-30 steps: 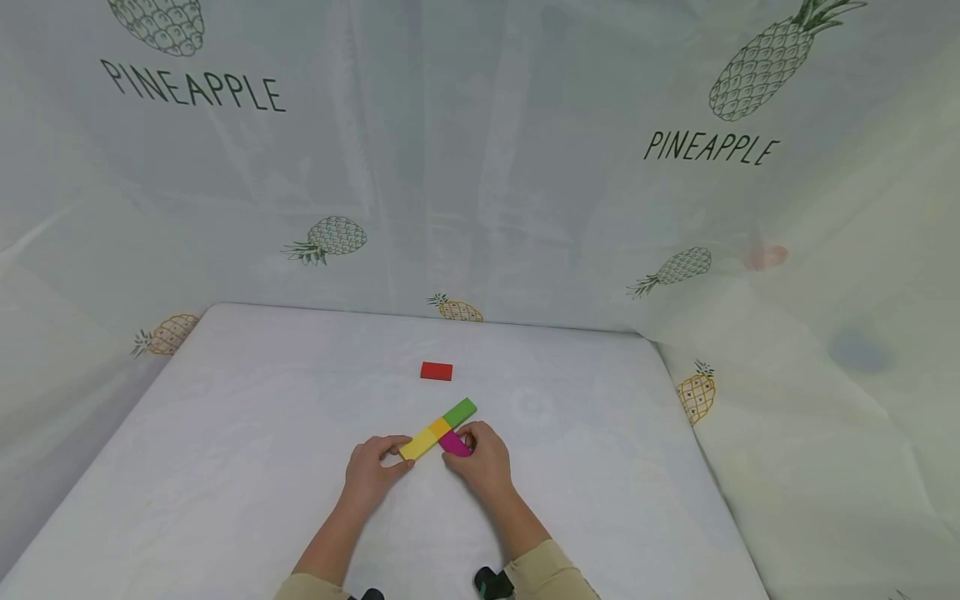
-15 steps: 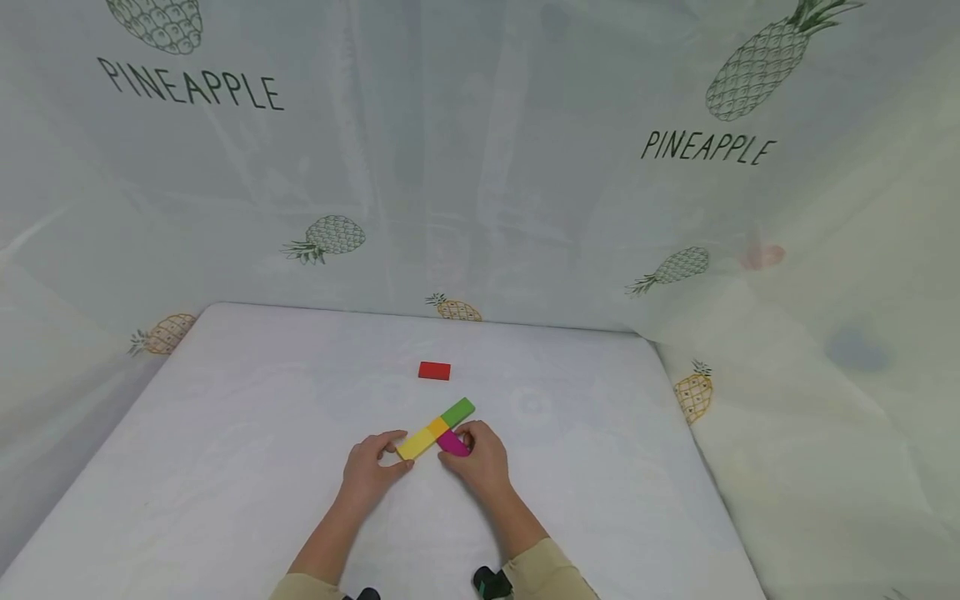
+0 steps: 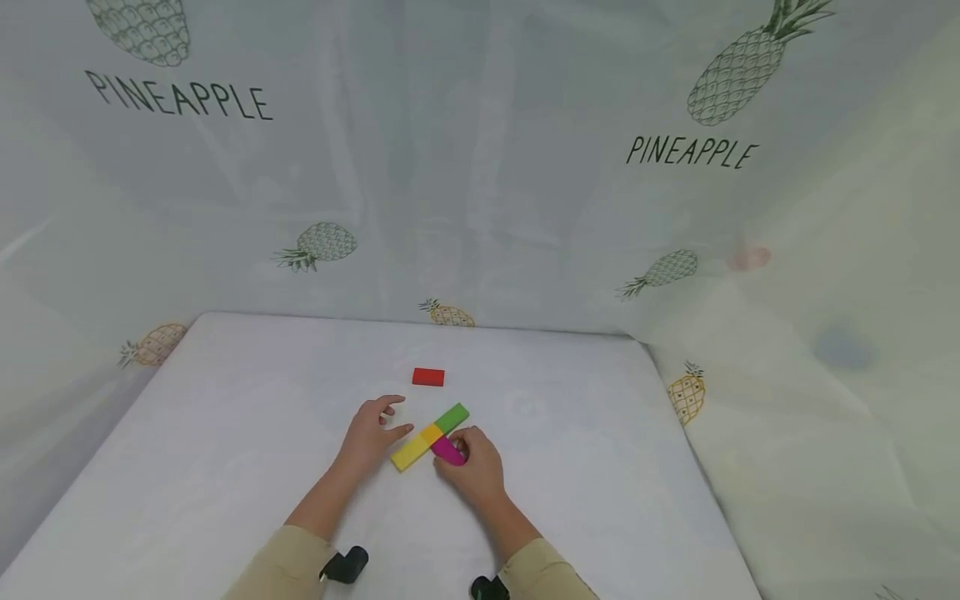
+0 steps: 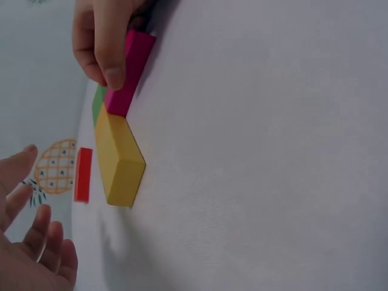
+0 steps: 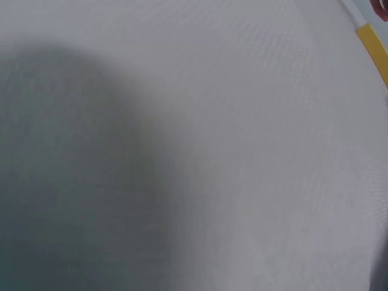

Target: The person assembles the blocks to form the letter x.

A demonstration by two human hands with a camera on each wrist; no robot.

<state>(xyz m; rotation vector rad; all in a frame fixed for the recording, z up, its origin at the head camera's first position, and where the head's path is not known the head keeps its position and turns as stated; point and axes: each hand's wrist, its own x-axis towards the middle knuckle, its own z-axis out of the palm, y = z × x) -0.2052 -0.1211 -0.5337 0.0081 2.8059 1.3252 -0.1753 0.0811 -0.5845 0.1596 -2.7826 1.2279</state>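
A yellow block (image 3: 410,453), an orange block (image 3: 431,433) and a green block (image 3: 452,418) lie end to end in a slanting row on the white table. Against the row's near side is a magenta block (image 3: 448,451), which my right hand (image 3: 480,471) pinches between thumb and fingers. My left hand (image 3: 367,437) hovers beside the yellow block, fingers spread and holding nothing. In the left wrist view, that hand's fingers (image 4: 51,245) are apart from the yellow block (image 4: 115,157). The right wrist view catches only part of the yellow block (image 5: 374,51).
Beyond the row lies a single red block (image 3: 428,377). The white table (image 3: 570,467) ends at a curtain (image 3: 450,167) printed with pineapples, which hangs behind it and along both sides. Dark wrist devices (image 3: 347,565) show at the sleeves.
My left hand has let go of the yellow block and moved up and away from it. My right hand still pinches the magenta block. The head view has shifted slightly.
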